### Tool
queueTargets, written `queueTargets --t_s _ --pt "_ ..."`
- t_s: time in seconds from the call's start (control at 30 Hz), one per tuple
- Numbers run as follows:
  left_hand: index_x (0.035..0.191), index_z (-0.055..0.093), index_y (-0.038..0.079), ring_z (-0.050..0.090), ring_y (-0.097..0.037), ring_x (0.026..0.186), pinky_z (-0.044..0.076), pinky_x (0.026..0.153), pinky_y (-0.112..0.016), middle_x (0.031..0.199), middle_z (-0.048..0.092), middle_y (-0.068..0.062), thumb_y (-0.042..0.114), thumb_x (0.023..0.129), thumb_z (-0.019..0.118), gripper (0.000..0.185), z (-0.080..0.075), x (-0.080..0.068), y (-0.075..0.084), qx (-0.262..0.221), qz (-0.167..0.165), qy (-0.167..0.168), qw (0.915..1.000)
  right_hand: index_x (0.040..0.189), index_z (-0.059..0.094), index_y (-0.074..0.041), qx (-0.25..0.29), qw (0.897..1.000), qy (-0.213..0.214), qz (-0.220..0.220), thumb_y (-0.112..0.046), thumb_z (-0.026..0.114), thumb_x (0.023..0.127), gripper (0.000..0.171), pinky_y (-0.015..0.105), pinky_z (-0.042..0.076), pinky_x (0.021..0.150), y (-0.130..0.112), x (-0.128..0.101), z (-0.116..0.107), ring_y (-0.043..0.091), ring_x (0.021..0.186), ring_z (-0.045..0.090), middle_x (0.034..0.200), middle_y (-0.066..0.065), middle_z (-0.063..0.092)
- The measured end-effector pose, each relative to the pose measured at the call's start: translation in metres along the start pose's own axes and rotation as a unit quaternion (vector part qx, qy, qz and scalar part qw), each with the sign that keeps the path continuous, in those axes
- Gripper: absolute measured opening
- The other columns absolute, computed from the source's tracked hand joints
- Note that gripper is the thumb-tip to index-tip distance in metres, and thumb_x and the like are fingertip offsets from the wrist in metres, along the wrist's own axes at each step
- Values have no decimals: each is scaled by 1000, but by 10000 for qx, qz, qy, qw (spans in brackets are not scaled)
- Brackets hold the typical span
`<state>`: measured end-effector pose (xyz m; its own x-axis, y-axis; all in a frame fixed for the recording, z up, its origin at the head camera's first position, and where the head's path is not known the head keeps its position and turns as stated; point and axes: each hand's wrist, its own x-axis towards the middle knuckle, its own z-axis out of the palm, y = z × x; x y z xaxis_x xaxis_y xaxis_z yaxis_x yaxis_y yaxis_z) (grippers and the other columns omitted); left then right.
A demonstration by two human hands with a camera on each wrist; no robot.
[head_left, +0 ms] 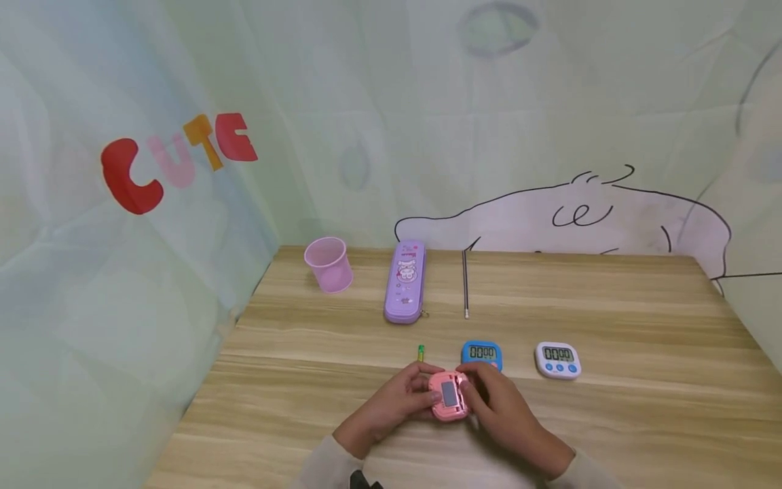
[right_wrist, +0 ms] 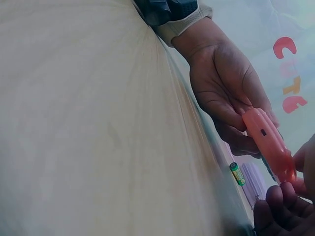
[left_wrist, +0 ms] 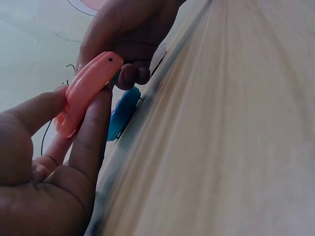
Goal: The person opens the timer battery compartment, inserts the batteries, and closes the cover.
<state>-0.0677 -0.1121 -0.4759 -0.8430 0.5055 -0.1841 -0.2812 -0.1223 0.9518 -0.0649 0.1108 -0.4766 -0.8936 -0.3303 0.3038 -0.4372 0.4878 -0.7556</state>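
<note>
Pink timer (head_left: 449, 396) pinched btwn both hands' fingers (head_left: 421, 387) (above table).

pink timer (head_left: 449, 395), blue timer (head_left: 482, 354), white timer (head_left: 558, 359) — lilac pencil case (head_left: 405, 281)

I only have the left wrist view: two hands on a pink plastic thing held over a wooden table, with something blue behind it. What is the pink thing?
Observer: From the head view, the pink plastic thing is a small digital timer with a grey screen; the left hand and right hand both grip it.
Operator: And the blue object?
Observer: A blue digital timer lying flat on the wooden table, just beyond the hands.
Operator: Any other timers?
Observer: Yes, a white digital timer with blue buttons lies to the right of the blue one.
Operator: Any loose parts?
Observer: A small green battery lies on the table beyond the left hand.
</note>
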Motion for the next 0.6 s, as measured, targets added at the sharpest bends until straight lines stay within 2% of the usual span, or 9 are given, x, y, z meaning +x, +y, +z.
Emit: queueTargets --t_s 0.27,0.43,0.6 --pt "132 47 0 66 -30 101 56 86 -40 112 64 -19 7 92 66 45 -3 -1 6 105 -205 67 9997 115 65 -17 379 9988 19 306 -16 64 96 19 22 53 67 -2 2 0 5 76 55 88 -15 57" --pt "132 47 0 66 -30 100 56 86 -41 111 63 -19 4 92 65 44 -6 0 6 76 -152 86 9998 113 66 -17 837 9955 77 438 -12 66 94 20 25 56 72 -2 1 -1 7 80 61 91 -10 62" --pt "132 48 1 66 -28 99 57 86 -41 111 63 -18 4 91 66 45 -7 0 5 104 -139 162 9997 113 65 -16 1403 9857 -113 927 -14 65 94 18 27 57 76 2 -1 -4 11 81 64 89 -5 66"
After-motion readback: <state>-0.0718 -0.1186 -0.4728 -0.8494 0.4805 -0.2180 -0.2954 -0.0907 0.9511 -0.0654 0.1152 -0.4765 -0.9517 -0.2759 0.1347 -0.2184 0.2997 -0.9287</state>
